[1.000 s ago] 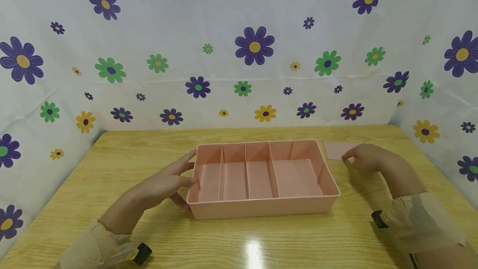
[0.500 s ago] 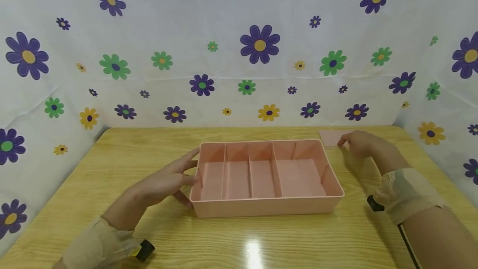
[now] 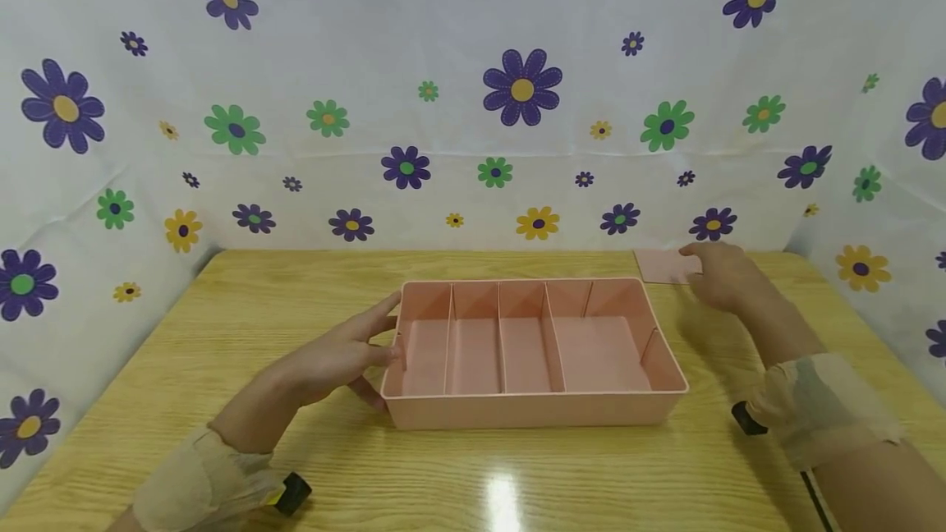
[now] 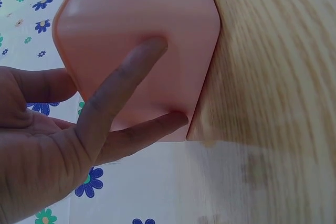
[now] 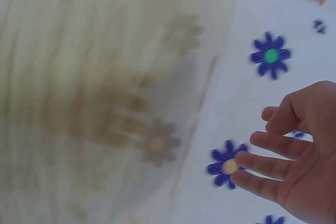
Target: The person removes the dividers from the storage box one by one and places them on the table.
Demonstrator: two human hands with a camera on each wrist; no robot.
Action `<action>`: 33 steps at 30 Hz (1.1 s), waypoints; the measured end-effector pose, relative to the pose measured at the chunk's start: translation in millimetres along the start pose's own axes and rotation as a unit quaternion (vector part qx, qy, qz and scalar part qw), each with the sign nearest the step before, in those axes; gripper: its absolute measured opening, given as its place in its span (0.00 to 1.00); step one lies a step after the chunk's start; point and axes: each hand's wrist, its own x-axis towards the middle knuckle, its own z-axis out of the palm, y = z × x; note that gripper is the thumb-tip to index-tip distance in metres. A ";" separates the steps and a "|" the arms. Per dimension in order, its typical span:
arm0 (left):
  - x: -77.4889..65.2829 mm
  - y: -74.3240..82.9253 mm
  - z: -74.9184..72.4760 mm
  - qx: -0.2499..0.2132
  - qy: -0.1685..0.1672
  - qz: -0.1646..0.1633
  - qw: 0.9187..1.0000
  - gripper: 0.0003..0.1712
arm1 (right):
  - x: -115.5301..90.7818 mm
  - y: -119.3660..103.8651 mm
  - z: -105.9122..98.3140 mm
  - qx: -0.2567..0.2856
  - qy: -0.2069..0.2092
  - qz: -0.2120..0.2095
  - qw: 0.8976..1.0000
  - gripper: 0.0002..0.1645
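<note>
A pink box with upright dividers [image 3: 532,413] stands on the wooden table, its compartments facing up with nothing in them. My left hand [image 3: 332,360] rests against its left end. In the left wrist view two extended digits touch the end wall [image 4: 136,14], while another finger reaches the rim. At the table's back right lies a flat pink rectangular panel [image 3: 661,266]. My right hand [image 3: 727,276] is over the panel's right end. The right wrist view shows this hand [image 5: 294,161] with fingers spread and loosely bent, apart from the panel's thin edge [image 5: 197,119].
The wooden tabletop [image 3: 251,310] runs back to a white flowered cloth [image 3: 458,39], which also hangs at both sides. A strapped-on black wrist camera [image 3: 293,494] sits below my left forearm, another [image 3: 750,418] below the right.
The pink panel has slid toward the table's back edge. My right hand has moved back with it and lifted its fingertips off. The left hand stays at the box's end.
</note>
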 end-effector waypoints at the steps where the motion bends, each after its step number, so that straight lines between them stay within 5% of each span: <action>1: 0.0 0.0 0.3 0.000 0.000 0.000 1.000 0.43 | -4.0 -6.8 -3.5 0.019 0.023 0.006 1.000 0.25; 6: -0.4 -0.2 1.6 -0.001 0.000 -0.003 1.000 0.42 | -33.3 -56.5 -22.6 0.107 0.129 0.020 0.986 0.22; 10: -1.1 -0.7 2.9 -0.005 0.001 -0.006 1.000 0.43 | -54.7 -97.5 -33.1 0.136 0.159 0.003 0.978 0.18; 21: -1.0 0.3 1.1 0.002 0.000 0.000 1.000 0.42 | -73.6 -156.7 -10.9 0.194 0.013 -0.084 0.977 0.28; 26: -0.3 0.2 1.4 0.002 0.001 -0.002 1.000 0.42 | -71.4 -170.8 12.4 0.202 0.005 -0.106 0.974 0.39; 33: -0.1 1.3 3.2 0.008 0.005 -0.007 1.000 0.42 | -64.1 -178.9 41.1 0.212 -0.018 -0.075 0.974 0.48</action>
